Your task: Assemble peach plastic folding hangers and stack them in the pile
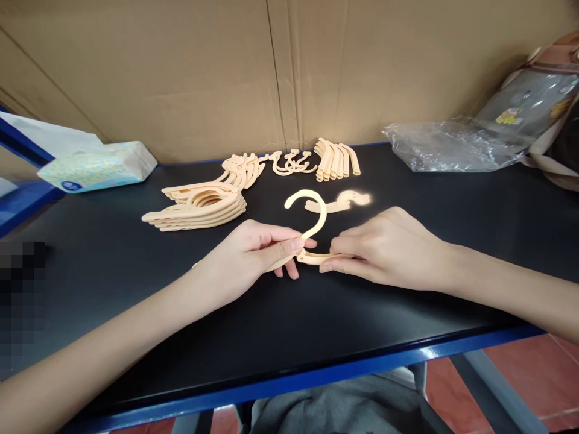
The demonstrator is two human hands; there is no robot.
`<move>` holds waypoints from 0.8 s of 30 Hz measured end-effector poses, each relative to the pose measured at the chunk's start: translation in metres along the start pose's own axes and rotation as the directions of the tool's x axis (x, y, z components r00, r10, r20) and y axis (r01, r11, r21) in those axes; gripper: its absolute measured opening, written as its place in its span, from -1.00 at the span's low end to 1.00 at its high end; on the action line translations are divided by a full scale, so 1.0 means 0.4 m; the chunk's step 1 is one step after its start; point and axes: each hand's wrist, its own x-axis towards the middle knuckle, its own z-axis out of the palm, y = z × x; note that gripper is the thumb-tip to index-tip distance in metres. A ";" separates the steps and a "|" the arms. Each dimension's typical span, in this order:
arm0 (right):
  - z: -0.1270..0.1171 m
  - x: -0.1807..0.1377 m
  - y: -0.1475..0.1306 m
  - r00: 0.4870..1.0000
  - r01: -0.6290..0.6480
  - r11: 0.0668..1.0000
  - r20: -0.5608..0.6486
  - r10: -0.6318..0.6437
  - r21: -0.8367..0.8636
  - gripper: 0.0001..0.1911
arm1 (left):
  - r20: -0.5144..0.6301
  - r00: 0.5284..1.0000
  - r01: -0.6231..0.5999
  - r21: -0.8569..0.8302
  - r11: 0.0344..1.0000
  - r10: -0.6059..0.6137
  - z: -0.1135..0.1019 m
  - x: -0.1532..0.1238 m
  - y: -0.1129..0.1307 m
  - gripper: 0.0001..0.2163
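Note:
My left hand (246, 256) pinches the stem of a peach plastic hanger hook (312, 211) whose curved top rises above my fingers. My right hand (384, 250) is closed on a peach hanger arm piece (314, 258) that meets the hook's base between both hands, low over the black table (271, 325). Another loose peach piece (337, 204) lies flat just behind the hook. A stack of finished peach hangers (199, 208) lies to the left behind my left hand.
Along the back sit a bunch of hanger arms (242, 169), several loose hooks (294, 163) and a row of curved pieces (337, 160). A tissue pack (97, 167) lies far left, a crumpled clear plastic bag (447, 144) and a backpack (538, 102) far right. Cardboard walls the back.

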 end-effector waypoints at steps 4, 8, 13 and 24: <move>0.001 -0.001 -0.002 1.000 -0.021 1.000 -0.006 0.021 0.021 -0.51 | 0.001 1.000 0.002 0.003 1.000 -0.002 0.000 0.001 -0.002 -0.70; 0.001 -0.001 -0.005 0.999 -0.027 0.999 -0.020 0.028 0.021 -0.50 | -0.005 1.000 0.010 0.015 1.000 -0.010 -0.001 0.002 -0.001 -0.69; 0.001 -0.003 -0.004 0.999 -0.033 0.999 -0.038 0.034 0.025 -0.46 | 0.003 1.000 0.002 0.042 0.999 -0.002 -0.001 0.003 -0.001 -0.69; -0.004 -0.001 -0.004 0.998 -0.043 0.998 -0.048 0.046 0.047 -0.48 | 0.052 0.998 0.033 0.017 0.999 -0.034 -0.010 -0.002 -0.013 -0.70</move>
